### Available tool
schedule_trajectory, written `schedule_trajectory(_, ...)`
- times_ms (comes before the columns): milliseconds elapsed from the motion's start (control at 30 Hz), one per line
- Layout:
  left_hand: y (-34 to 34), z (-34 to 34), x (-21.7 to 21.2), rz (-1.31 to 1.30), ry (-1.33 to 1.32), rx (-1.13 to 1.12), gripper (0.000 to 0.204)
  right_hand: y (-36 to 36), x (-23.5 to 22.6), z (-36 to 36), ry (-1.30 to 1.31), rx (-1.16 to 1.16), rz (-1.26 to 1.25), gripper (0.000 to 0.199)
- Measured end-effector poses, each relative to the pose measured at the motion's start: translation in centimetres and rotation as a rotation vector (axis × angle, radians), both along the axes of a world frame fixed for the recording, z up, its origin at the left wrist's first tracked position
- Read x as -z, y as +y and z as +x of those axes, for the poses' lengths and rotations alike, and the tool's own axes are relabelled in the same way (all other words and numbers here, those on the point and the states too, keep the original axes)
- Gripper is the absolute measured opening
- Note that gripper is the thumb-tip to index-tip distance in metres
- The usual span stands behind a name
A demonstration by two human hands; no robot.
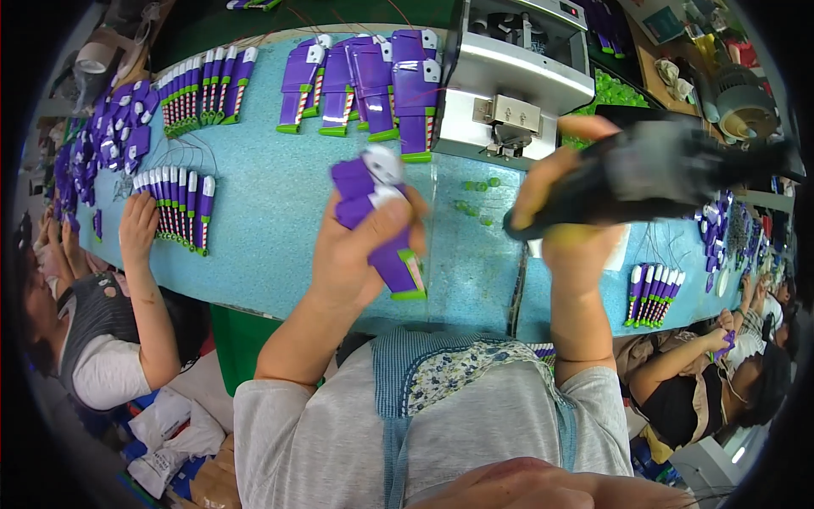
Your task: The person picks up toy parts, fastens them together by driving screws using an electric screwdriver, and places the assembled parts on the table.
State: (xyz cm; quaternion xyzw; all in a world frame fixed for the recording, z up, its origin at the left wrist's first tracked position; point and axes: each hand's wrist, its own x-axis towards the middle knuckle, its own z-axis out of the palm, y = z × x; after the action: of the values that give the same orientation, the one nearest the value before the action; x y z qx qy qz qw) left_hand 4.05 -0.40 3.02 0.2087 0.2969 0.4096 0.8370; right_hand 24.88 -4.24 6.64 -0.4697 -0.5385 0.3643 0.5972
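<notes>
My left hand (360, 233) grips a purple plastic toy part (393, 270) with a white top and a green end, raised over the blue table. A striped strip shows near its green end. On the right, my right hand (543, 199) is wrapped round a black power tool (627, 174), smeared by motion. Its exact kind is hard to make out. The two hands are apart, with several small green pieces (482, 185) lying on the table between them. Just beyond the right hand stands a silver and black machine (513, 110).
Similar purple parts (414, 89) lie in a row behind my left hand. More rows (203, 85) and a loose pile (114, 127) fill the left side, where a co-worker's hand (138, 222) touches one row. Another set (655, 293) lies at right. Bright green pieces (615, 93) sit behind the machine.
</notes>
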Motion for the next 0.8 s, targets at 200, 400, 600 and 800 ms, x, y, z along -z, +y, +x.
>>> schedule_trajectory(200,-1.7,3.3,1.8,-0.234,0.123,0.158,0.037,4.6,-2.4,2.4,0.275,-0.174,0.482,0.103)
schedule_trajectory(400,-1.4,5.0,2.1,-0.219,0.126,0.268,0.038,4.7,-1.0,1.0,0.299,-0.158,0.454,0.103)
schedule_trajectory(600,-1.5,5.2,1.9,-0.221,0.132,0.285,0.039,1.9,-1.7,-0.3,0.238,-0.136,0.356,0.096)
schedule_trajectory(800,-1.9,5.5,1.7,-0.224,0.179,0.271,0.035,1.5,-0.2,-0.7,0.181,-0.071,0.354,0.095)
